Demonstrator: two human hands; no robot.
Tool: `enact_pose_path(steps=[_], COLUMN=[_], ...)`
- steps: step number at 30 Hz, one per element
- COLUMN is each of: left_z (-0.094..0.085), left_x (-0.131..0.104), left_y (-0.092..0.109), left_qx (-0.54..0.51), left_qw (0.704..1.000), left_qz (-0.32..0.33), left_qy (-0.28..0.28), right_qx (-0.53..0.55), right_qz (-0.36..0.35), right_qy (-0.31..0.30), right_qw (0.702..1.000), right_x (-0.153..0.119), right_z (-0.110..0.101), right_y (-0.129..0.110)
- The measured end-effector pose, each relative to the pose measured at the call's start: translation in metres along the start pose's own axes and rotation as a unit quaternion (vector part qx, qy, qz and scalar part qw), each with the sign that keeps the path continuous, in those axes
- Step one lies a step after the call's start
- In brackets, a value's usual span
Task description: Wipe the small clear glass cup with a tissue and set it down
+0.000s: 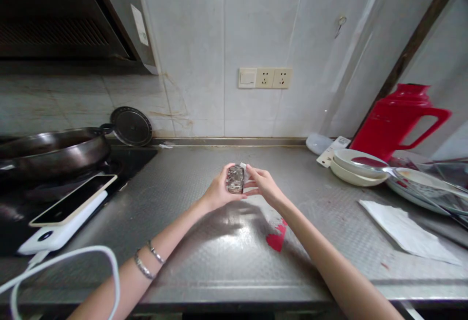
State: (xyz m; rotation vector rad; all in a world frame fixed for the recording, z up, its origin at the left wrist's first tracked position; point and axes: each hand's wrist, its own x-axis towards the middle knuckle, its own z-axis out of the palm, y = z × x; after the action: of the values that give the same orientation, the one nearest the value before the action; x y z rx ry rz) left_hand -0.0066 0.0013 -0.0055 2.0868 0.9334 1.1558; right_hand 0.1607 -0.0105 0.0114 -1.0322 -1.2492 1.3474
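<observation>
Held over the middle of the steel counter (204,256) is a small see-through, brownish container (235,179) with shiny streaks; its exact kind I cannot make out. My left hand (218,190) is closed around its left side and underside, thumb and fingers at opposite edges. At its upper right corner is a small white piece (243,165). My right hand (263,185) pinches at that corner, its other fingers by the container's right side. A red patch (277,237) shows on the counter below my right forearm.
To the left are a steel pan (54,151) on the stove, a round dark lid (131,126), a phone (75,200), and a white power bank (62,230) with a cable. A red thermos jug (391,120), stacked bowls (356,178), and a white napkin (405,230) are to the right.
</observation>
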Motion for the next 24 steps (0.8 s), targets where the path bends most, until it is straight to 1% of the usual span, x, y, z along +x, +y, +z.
enact_pose_path(steps=[1,2,3,5,6,7,9,12,13,15,18,22,24], left_z=[0.000,0.001,0.001,0.003,0.004,0.005,0.007,0.009,0.010,0.010,0.011,0.012,0.014], left_x=[0.000,-0.001,-0.001,-0.002,-0.003,-0.004,-0.005,-0.006,-0.006,-0.006,-0.005,-0.004,-0.005], left_y=[0.001,0.002,0.003,0.003,0.003,0.002,0.001,-0.001,-0.001,0.001,0.005,0.011,0.013], left_qx=[-0.008,-0.016,-0.021,-0.018,-0.011,-0.001,0.017,0.037,0.040,0.040,0.028,0.013,-0.005], left_qw=[1.000,1.000,1.000,1.000,1.000,1.000,1.000,0.999,0.998,0.999,0.999,0.999,0.998], left_qz=[0.000,-0.004,-0.009,-0.015,-0.016,-0.016,-0.020,-0.035,-0.037,-0.033,-0.026,-0.042,-0.048], left_qy=[-0.001,-0.004,-0.006,-0.012,-0.015,-0.017,-0.017,-0.012,-0.012,-0.016,-0.005,0.023,0.026], right_qx=[-0.027,-0.065,-0.110,-0.189,-0.212,-0.220,-0.205,-0.195,-0.204,-0.228,-0.241,-0.235,-0.218], right_qz=[-0.006,-0.028,-0.063,-0.155,-0.197,-0.226,-0.248,-0.243,-0.241,-0.247,-0.286,-0.337,-0.343], right_qy=[0.014,0.036,0.065,0.129,0.150,0.157,0.129,0.069,0.063,0.075,0.088,0.068,0.053], right_qw=[1.000,0.997,0.990,0.961,0.945,0.936,0.938,0.948,0.947,0.939,0.923,0.909,0.912], right_x=[0.002,0.005,0.007,0.010,0.010,0.010,0.006,-0.004,-0.006,-0.010,-0.012,-0.014,-0.014], right_z=[-0.003,-0.007,-0.010,-0.014,-0.014,-0.014,-0.009,0.000,0.003,0.006,0.008,0.007,0.005], right_y=[0.001,0.001,0.002,0.002,0.002,0.002,0.000,-0.001,-0.002,-0.001,-0.002,-0.004,-0.005])
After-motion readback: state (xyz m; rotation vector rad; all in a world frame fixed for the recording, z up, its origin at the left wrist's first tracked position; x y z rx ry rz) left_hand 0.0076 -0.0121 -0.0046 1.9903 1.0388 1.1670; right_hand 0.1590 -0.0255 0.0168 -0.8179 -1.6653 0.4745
